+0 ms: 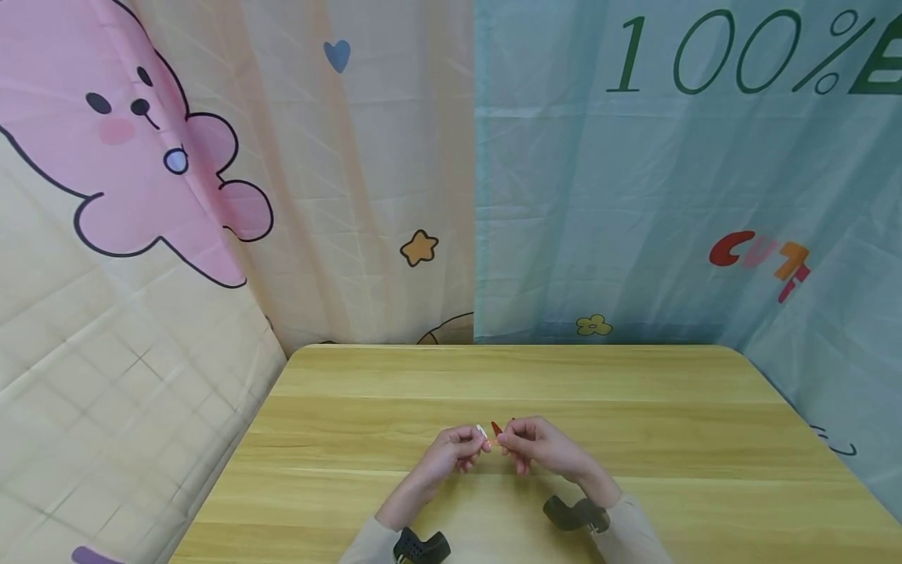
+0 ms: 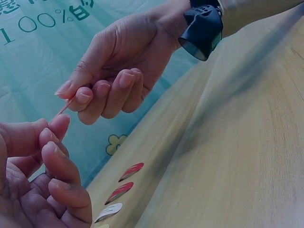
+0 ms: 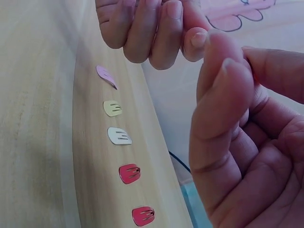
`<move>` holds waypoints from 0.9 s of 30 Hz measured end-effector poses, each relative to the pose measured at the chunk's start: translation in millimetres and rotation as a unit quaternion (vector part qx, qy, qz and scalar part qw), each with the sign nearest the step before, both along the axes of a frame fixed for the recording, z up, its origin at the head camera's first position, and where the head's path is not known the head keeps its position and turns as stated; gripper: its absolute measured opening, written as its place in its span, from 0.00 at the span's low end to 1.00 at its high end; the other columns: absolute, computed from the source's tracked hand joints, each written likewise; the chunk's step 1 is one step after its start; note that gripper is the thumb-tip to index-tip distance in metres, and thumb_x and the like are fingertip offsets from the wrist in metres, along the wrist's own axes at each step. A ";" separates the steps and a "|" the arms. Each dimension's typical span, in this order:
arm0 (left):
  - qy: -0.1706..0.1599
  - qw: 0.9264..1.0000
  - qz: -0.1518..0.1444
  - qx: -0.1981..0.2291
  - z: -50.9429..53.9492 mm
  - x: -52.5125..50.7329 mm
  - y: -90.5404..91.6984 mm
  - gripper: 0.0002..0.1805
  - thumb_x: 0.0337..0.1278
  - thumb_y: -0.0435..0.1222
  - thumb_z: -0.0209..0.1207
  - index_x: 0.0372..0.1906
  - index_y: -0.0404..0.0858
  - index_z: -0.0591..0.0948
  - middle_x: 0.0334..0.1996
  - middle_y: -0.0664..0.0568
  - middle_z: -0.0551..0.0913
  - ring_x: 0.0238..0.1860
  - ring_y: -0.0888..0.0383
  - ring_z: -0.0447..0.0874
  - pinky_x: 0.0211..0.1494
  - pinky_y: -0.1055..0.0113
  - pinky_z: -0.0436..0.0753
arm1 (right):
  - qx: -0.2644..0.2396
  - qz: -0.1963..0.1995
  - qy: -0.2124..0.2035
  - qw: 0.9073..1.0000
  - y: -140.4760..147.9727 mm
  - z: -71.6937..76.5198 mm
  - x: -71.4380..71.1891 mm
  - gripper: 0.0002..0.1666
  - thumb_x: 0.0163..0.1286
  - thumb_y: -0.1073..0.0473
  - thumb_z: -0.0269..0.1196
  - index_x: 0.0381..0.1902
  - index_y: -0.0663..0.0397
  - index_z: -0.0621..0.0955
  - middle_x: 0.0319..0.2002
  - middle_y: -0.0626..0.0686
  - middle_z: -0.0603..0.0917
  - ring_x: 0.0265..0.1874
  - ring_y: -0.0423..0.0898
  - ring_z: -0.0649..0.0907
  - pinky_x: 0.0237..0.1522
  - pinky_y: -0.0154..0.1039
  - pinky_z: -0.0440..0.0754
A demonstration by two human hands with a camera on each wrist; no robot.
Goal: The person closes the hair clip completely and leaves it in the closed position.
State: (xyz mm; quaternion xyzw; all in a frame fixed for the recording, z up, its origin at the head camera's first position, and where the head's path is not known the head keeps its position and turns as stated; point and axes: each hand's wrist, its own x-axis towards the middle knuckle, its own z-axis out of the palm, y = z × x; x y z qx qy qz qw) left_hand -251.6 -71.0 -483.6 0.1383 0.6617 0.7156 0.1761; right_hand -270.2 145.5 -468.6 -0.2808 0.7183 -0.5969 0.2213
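Observation:
Between my two hands, over the middle of the table, is a slim orange hair clip (image 2: 63, 108), seen nearly edge-on in the left wrist view. The thumb and index finger of my left hand (image 1: 451, 450) pinch one end of it. My right hand (image 1: 543, 448) pinches the other end with thumb and index finger, its remaining fingers curled loosely. The fingers cover most of the clip. Behind the hands a row of snap hair clips lies on the table: pink (image 3: 105, 75), yellow (image 3: 112, 108), white (image 3: 118, 136), red (image 3: 129, 174) and another red one (image 3: 143, 216).
The wooden table (image 1: 338, 407) has rounded far corners. Printed curtains (image 1: 380, 172) hang behind it and at both sides. A dark camera (image 1: 423, 546) is strapped to the left wrist, another camera (image 1: 574, 513) to the right.

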 end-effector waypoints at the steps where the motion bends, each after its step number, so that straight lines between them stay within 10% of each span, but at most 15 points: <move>1: -0.002 1.000 -0.002 0.000 0.1 0.1 0.1 0.09 0.63 0.35 0.54 0.32 0.33 0.77 0.29 0.51 0.77 0.23 0.63 0.67 0.26 0.73 0.66 | -0.005 0.003 -0.006 1.000 0.1 -0.3 -0.1 0.23 0.73 0.54 0.54 0.34 0.76 0.73 0.19 0.49 0.75 0.17 0.41 0.76 0.22 0.34 0.75; 27: 0.000 1.000 -0.003 -0.013 2.4 1.8 0.8 0.17 0.65 0.36 0.53 0.38 0.21 0.75 0.22 0.54 0.73 0.22 0.63 0.66 0.25 0.73 0.65 | -0.001 0.013 -0.012 1.000 0.2 1.8 0.5 0.19 0.73 0.55 0.54 0.34 0.72 0.75 0.20 0.50 0.75 0.18 0.42 0.76 0.23 0.35 0.75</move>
